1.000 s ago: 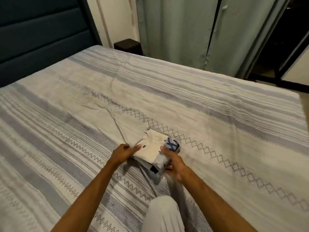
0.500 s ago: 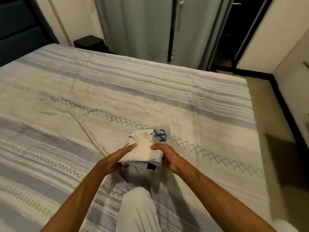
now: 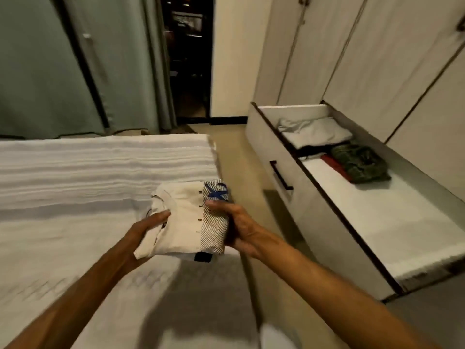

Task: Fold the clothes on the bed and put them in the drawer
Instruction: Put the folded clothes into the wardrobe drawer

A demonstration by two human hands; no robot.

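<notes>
From the head view, both hands hold a small stack of folded clothes in the air, above the right edge of the bed and near the gap of floor between bed and drawer. The left hand grips the stack's left side, thumb lying on the cream top piece and fingers tucked beneath. The right hand grips the right side, thumb pressed on a striped grey piece with a blue mark, fingers curled under it. A dark tag shows at the stack's near edge. The bed carries a pale striped cover and fills the left of the scene. On the right, the drawer stands pulled out from the base of a wardrobe, a dark handle on its front. At the drawer's far end lie a folded grey garment, a black one just nearer, then a red piece and a green patterned piece side by side; the near part of the drawer shows its white floor. Green curtains hang beyond the bed, with a dark doorway to their right.
</notes>
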